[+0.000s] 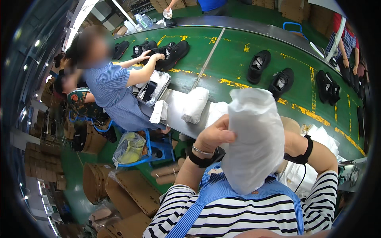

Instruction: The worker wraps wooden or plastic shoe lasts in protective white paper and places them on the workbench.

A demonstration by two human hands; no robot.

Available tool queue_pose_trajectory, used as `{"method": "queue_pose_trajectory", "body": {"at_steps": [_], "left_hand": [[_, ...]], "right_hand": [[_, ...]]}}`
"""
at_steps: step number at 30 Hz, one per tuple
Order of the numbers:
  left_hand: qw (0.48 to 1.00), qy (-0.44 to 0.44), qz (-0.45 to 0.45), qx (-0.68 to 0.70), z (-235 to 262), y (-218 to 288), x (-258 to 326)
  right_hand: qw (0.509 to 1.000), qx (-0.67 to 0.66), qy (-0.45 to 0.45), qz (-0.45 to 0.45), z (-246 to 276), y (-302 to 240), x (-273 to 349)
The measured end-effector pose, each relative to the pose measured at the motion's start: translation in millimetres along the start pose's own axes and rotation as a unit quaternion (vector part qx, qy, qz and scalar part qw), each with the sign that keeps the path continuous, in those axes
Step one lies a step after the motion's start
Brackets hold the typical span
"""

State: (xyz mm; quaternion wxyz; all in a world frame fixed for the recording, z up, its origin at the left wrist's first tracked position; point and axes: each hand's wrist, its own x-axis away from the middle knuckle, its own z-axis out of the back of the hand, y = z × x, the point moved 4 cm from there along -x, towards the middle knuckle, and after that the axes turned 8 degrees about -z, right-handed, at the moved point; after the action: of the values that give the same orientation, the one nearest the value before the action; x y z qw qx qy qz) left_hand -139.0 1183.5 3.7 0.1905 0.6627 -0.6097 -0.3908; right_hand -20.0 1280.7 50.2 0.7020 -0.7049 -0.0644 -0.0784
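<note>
My left hand [213, 135] grips the left edge of a white crumpled tissue-paper wrap [254, 139] held up close in front of my chest. The wrap hides most of my right hand [286, 127], which sits behind its right side; only the wrist with a black band shows, so its grip cannot be made out. A bracelet and a black band circle my left wrist. More white wrapped bundles [195, 104] lie on the grey ledge just beyond the hands.
A green conveyor belt [234, 59] carries several black shoes [258, 65]. A person in a blue striped top at the left reaches to a black shoe [171, 53]. Metal tray [152, 92], blue crate [152, 148], cardboard boxes [131, 190] below left. Other workers stand at the far right.
</note>
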Motion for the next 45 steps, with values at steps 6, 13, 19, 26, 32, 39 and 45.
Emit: {"method": "queue_pose_trajectory", "body": {"at_steps": [6,13,19,26,32,39,45], "left_hand": [[0.998,0.048,-0.033,-0.017,-15,8,10],[0.995,0.080,0.048,0.043,-23,-1,-4],[0.995,0.030,0.083,0.036,-31,-6,-6],[0.993,0.038,0.094,0.063,-16,-30,-6],[0.993,0.073,0.085,0.045,-23,-20,-2],[0.989,0.088,0.088,0.075,-21,-33,-3],[0.985,0.000,0.005,-0.170,-16,-18,-10]], "right_hand": [[0.975,0.174,0.137,0.016,34,-1,20],[0.768,0.445,0.352,0.298,-11,-106,30],[0.749,0.503,0.317,0.292,-19,-91,17],[0.856,0.385,0.313,0.144,-5,-60,7],[0.853,0.375,0.327,0.155,-9,-70,7],[0.919,0.250,0.286,0.101,2,-49,9],[0.916,0.257,0.301,0.066,-3,-54,9]]}}
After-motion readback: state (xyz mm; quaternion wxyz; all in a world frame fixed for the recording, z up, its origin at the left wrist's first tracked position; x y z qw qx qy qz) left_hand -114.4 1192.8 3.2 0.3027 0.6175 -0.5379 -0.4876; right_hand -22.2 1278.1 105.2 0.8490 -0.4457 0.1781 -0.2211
